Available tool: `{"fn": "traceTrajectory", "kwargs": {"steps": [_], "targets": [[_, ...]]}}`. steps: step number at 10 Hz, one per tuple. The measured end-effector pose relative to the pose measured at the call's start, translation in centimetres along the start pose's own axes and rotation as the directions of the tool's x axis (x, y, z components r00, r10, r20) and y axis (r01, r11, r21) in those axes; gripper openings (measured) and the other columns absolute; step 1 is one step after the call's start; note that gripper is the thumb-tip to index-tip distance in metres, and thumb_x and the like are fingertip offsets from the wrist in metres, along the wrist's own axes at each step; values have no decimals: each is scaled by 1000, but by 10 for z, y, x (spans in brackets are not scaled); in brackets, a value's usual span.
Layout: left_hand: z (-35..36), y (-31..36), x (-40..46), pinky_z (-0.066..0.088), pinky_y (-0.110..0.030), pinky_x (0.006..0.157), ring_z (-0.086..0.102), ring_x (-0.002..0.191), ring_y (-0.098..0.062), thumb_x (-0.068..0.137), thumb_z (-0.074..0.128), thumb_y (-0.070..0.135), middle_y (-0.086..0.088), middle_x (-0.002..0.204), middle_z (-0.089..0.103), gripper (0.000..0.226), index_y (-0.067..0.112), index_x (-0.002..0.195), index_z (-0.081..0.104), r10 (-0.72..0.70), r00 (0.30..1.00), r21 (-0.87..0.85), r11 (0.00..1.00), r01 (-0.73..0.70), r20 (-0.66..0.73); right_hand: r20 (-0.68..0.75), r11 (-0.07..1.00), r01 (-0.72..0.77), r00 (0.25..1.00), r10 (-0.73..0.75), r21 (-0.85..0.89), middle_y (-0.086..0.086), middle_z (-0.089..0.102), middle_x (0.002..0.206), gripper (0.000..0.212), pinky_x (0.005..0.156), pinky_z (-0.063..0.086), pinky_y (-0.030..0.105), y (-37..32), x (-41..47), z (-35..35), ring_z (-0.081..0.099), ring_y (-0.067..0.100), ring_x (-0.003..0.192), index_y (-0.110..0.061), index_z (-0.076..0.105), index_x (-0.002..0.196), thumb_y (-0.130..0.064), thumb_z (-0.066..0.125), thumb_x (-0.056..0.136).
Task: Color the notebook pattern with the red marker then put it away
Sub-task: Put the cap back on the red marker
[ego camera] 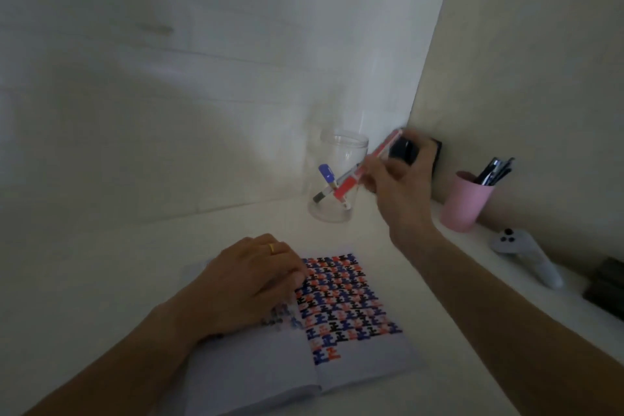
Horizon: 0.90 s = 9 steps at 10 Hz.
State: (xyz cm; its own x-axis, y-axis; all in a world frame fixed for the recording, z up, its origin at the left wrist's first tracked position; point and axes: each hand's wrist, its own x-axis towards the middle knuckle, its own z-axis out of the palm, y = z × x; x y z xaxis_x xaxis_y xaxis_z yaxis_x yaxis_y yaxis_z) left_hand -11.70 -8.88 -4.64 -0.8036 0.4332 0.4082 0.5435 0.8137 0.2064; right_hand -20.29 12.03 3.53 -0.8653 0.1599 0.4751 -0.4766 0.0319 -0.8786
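Observation:
An open notebook (364,358) lies on the white desk, its right page filled with a red, blue and black pattern (344,300). My left hand (250,284) presses flat on the notebook's left page, a gold ring on one finger. My right hand (398,186) holds the red marker (351,184) by its upper part, tilted, with the marker's lower end in front of or inside the clear plastic jar (337,176) at the back. A blue-capped marker (327,176) leans inside the jar.
A pink cup (464,206) with dark pens stands at the right by the wall. A white game controller (526,257) and a dark object (607,287) lie along the right edge. A black item (405,150) sits behind my right hand.

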Motion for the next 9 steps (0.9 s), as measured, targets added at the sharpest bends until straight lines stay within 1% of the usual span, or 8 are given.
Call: {"fn": "traceTrajectory", "kwargs": {"steps": [1, 2, 3, 5, 6, 7, 8, 9], "targets": [[2, -4, 0, 50, -35, 90, 59, 107, -6, 103, 31, 50, 17, 116, 72, 43, 32, 115, 69, -4, 1000, 0, 1000, 4, 15, -139, 955, 254, 951, -275, -153, 6, 74, 90, 53, 66, 63, 32, -25, 51, 13, 76, 16, 71, -25, 36, 131, -9, 67, 91], [3, -5, -1, 49, -31, 91, 57, 107, -3, 103, 33, 49, 19, 117, 71, 41, 34, 114, 69, -4, 1000, 12, 1000, 4, 21, -171, 901, 320, 910, -379, -294, -2, 71, 81, 43, 65, 62, 36, -27, 83, 25, 73, 12, 64, -20, 41, 124, -9, 65, 90], [5, -7, -1, 48, -31, 90, 56, 107, -3, 104, 35, 47, 20, 118, 70, 37, 34, 114, 68, -2, 1000, 15, 1000, 2, 26, -118, 832, 285, 917, -381, -476, -9, 63, 68, 32, 65, 59, 33, -11, 98, 34, 67, 8, 62, -13, 47, 116, -8, 65, 90], [9, -11, -1, 49, -32, 88, 56, 106, -5, 103, 36, 47, 19, 118, 71, 37, 34, 114, 68, 9, 1000, 4, 1000, -9, 18, -19, 657, 171, 962, -272, -734, 6, 78, 92, 10, 80, 58, 37, 22, 105, 44, 72, 24, 88, -12, 70, 96, -18, 64, 91], [9, -12, -1, 49, -33, 88, 56, 107, -5, 103, 38, 47, 19, 117, 71, 35, 34, 113, 68, 20, 1000, 8, 1000, -20, 20, -5, 615, 137, 975, -223, -777, 7, 79, 100, 18, 72, 44, 26, 22, 100, 45, 64, 20, 88, -10, 76, 99, -17, 60, 93], [8, -12, 0, 48, -34, 90, 55, 110, -5, 103, 38, 49, 19, 119, 70, 36, 34, 114, 68, 24, 999, 11, 1000, -25, 22, 5, 635, 161, 971, -240, -755, 6, 79, 101, 18, 73, 39, 24, 19, 91, 41, 64, 19, 88, -10, 77, 100, -17, 61, 93], [9, -13, -2, 49, -34, 91, 55, 111, -4, 102, 39, 50, 21, 119, 70, 35, 36, 115, 68, 39, 999, 13, 999, -39, 23, 39, 652, 250, 947, -320, -716, 1, 76, 100, 14, 80, 50, 25, 17, 66, 34, 68, 16, 90, -15, 74, 99, -22, 65, 91], [6, -10, -3, 50, -35, 91, 56, 112, -4, 101, 41, 49, 20, 119, 70, 34, 36, 115, 69, 35, 999, 10, 999, -35, 15, 153, 661, 309, 947, -284, -684, -4, 71, 102, 14, 82, 55, 29, 33, 8, 13, 64, 10, 89, -22, 71, 102, -30, 66, 91]]}}
